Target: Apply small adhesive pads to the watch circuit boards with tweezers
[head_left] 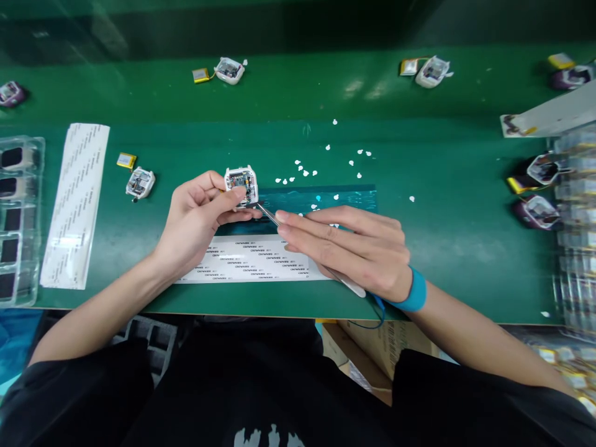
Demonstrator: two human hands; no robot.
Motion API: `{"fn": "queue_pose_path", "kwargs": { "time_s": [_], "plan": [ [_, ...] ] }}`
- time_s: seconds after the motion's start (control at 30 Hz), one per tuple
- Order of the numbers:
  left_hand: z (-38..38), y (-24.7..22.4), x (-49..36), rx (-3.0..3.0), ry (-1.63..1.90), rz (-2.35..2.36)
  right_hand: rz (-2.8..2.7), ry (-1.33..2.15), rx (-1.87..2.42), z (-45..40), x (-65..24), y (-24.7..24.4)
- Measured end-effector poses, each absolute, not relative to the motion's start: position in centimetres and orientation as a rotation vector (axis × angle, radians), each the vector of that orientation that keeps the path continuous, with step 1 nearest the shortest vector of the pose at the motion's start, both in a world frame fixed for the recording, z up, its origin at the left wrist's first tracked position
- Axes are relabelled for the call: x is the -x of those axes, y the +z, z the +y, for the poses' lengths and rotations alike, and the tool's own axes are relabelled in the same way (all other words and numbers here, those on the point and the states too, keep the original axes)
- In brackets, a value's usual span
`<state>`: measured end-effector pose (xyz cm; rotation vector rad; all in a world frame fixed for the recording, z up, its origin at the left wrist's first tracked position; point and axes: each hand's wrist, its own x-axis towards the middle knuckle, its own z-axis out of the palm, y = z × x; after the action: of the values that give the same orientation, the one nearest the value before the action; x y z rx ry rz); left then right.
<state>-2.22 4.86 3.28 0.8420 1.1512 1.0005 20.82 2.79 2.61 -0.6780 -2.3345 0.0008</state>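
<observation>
The white casing point(252, 178), its circuit board exposed, is held just above the middle of the bench point(442, 186). The left hand point(193, 211) has its fingers closed on it, thumb over the board, the others at its back and lower edge. The right hand point(358, 251) has its fingers pinched together on tweezers point(269, 214), whose tips reach the casing's five o'clock corner. The step in hand looks like fine tweezer work along that edge; the next move seems to call for a steady casing and a light, exact touch.

Near the casing, at three o'clock, lie scattered white tabs point(305, 173); at five o'clock, a printed sheet point(261, 261); at nine, well apart, another opened casing point(139, 183).

The thumb hides part of the board, and whether the tips grip anything is too small to tell. The right hand covers part of the sheet; the clear tray point(38, 217) farther towards eight is cut off.
</observation>
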Motion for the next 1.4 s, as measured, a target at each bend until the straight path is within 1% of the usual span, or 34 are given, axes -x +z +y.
{"fn": "queue_pose_path", "kwargs": {
  "time_s": [0.17, 0.37, 0.57, 0.67, 0.83, 0.93, 1.27, 1.4],
  "plan": [
    [4.4, 3.4, 1.9, -0.864, 1.014, 1.2, -2.335, -0.021, 0.644, 2.9, -20.6, 2.3],
    [4.3, 3.4, 1.7, -0.853, 1.003, 1.254, -2.39, -0.202, 0.593, 3.0, -20.3, 2.2],
    [4.1, 3.4, 1.5, -0.833, 1.016, 1.255, -2.411, -0.217, 0.578, 2.9, -20.3, 2.3],
    [3.9, 3.2, 1.4, -0.829, 1.038, 1.264, -2.412, -0.178, 0.598, 2.8, -20.1, 2.2],
    [3.8, 2.4, 1.1, -0.945, 1.115, 1.302, -2.328, 0.019, 0.656, 2.4, -19.8, 1.6],
    [4.0, 2.1, 1.1, -0.992, 1.132, 1.294, -2.287, 0.079, 0.698, 2.3, -19.9, 1.4],
    [3.9, 2.3, 1.2, -1.019, 1.074, 1.272, -2.225, 0.038, 0.645, 2.8, -19.9, 1.1],
    [4.6, 2.5, 1.6, -1.156, 1.071, 1.278, -2.205, 0.008, 0.673, 3.0, -20.3, 0.9]
  ]
}}
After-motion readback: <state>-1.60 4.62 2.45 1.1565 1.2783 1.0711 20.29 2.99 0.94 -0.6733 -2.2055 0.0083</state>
